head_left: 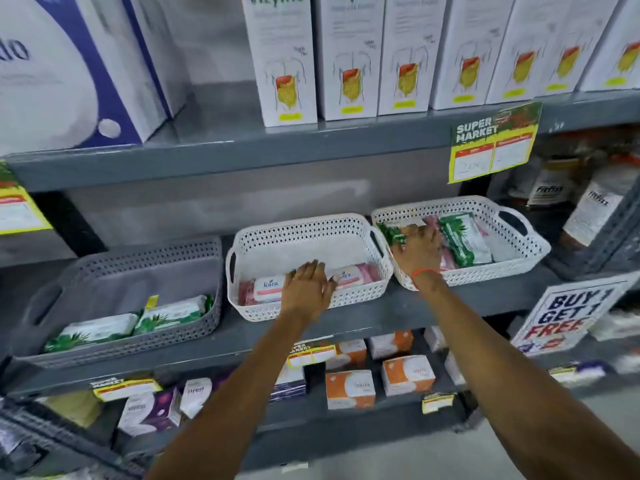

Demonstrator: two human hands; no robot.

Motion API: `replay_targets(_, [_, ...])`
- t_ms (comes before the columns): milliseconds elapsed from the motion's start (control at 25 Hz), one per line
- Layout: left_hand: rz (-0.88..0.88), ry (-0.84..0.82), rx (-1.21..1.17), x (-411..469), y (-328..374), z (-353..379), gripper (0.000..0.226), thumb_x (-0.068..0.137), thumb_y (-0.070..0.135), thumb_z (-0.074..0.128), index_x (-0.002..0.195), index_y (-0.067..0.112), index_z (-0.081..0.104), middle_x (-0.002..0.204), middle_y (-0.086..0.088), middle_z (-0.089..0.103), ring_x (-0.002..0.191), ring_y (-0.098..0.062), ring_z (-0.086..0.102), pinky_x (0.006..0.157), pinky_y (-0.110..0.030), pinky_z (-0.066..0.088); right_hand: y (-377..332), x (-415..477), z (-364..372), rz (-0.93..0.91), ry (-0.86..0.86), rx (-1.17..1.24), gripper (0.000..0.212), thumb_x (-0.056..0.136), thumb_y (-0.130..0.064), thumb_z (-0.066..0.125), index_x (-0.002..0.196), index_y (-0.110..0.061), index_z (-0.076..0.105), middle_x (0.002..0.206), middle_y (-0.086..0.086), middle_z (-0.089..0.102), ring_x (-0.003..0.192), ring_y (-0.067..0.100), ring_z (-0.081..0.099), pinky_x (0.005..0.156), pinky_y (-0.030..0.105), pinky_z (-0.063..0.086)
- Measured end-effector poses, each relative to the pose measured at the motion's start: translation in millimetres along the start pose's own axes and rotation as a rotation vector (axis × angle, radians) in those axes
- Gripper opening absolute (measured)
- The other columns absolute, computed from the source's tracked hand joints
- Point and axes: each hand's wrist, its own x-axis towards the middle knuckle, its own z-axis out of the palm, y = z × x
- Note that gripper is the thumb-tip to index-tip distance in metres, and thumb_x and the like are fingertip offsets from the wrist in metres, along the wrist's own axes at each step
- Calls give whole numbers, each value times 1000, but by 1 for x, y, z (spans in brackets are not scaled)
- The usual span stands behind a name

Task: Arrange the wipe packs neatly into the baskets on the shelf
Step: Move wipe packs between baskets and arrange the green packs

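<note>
Three baskets stand in a row on the grey shelf. The grey basket (214, 271) on the left holds green-and-white wipe packs (169, 311). In the middle white basket (304, 230) lie pink wipe packs (266, 289), and my left hand (308, 284) rests flat on them over the front rim, fingers spread. The right white basket (512, 258) holds a mix of green packs (464, 240) and pink packs (448, 261). My right hand (419, 247) reaches into its left side, fingers down on a green pack (393, 235); whether it grips the pack is unclear.
White cartons (287, 57) line the shelf above, with a price tag (491, 143) hanging from its edge. Orange and purple boxes (349, 389) fill the shelf below. A "buy 1 get 1 free" sign (568, 313) and dark bottles (595, 209) stand at the right.
</note>
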Motion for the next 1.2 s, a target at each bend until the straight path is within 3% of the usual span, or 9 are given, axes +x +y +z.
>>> replay_targets(200, [-1, -72, 102, 4, -7, 15, 59, 98, 48, 17, 141, 12, 35, 155, -10, 28, 142, -25, 23, 115, -50, 17, 12, 36, 13, 33, -272, -113, 64, 93, -45, 46, 144, -7, 35, 153, 25, 26, 143, 42, 19, 115, 54, 26])
replay_targets(560, [-3, 71, 126, -2, -7, 19, 61, 95, 50, 17, 133, 14, 49, 144, -11, 47, 134, -29, 38, 113, -44, 23, 7, 74, 31, -58, -271, -166, 53, 94, -30, 45, 140, -4, 39, 146, 22, 37, 137, 38, 31, 115, 50, 28])
replay_targets(760, [-36, 89, 113, -2, -4, 20, 78, 86, 59, 2, 131, 18, 50, 144, -8, 47, 134, -28, 39, 112, -44, 25, 11, 101, 42, -104, -397, -291, 63, 96, -13, 42, 153, -11, 13, 163, 9, 4, 151, 27, 4, 123, 49, 10])
replay_targets(880, [-68, 74, 94, -2, -4, 21, 83, 83, 63, -2, 136, 20, 45, 149, -5, 41, 138, -24, 33, 114, -42, 21, 14, 114, 45, -117, -442, -371, 72, 93, -11, 45, 154, -11, 6, 164, 7, -2, 151, 25, -2, 123, 52, 2])
replay_targets(1080, [-95, 69, 101, -1, -4, 22, 85, 82, 66, -3, 140, 22, 40, 152, -1, 35, 142, -19, 26, 117, -41, 16, 10, 128, 53, -172, -592, -428, 92, 80, 3, 63, 153, -15, 11, 163, 10, 4, 150, 30, 4, 121, 55, 9])
replay_targets(1200, [-97, 75, 117, -2, -4, 22, 88, 81, 69, -5, 140, 22, 41, 152, -1, 35, 142, -19, 26, 117, -41, 18, 12, 133, 62, -213, -509, -435, 69, 86, 4, 54, 148, -9, 27, 157, 14, 27, 144, 33, 26, 116, 53, 27])
